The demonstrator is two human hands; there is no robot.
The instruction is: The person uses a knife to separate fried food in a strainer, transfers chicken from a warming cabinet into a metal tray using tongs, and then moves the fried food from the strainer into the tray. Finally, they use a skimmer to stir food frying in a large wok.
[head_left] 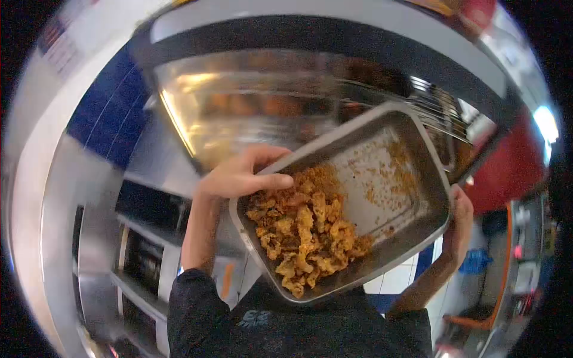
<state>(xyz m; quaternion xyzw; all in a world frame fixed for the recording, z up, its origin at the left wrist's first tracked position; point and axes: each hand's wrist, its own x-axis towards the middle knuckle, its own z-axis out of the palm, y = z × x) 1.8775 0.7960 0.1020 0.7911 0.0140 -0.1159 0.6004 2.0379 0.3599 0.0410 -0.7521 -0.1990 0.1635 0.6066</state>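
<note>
A rectangular steel tray is tilted in front of me, with several golden fried pieces heaped in its lower left corner and crumbs scattered over its bare bottom. My left hand grips the tray's left rim, thumb lying over the edge next to the food. My right hand holds the tray from beneath its right corner, mostly hidden behind it. Dark sleeves cover my upper arms.
Behind the tray stands a glass-fronted warming cabinet with browned food inside and a wire rack at the right. Steel shelving is on the left. A red panel and a tiled floor lie at the right.
</note>
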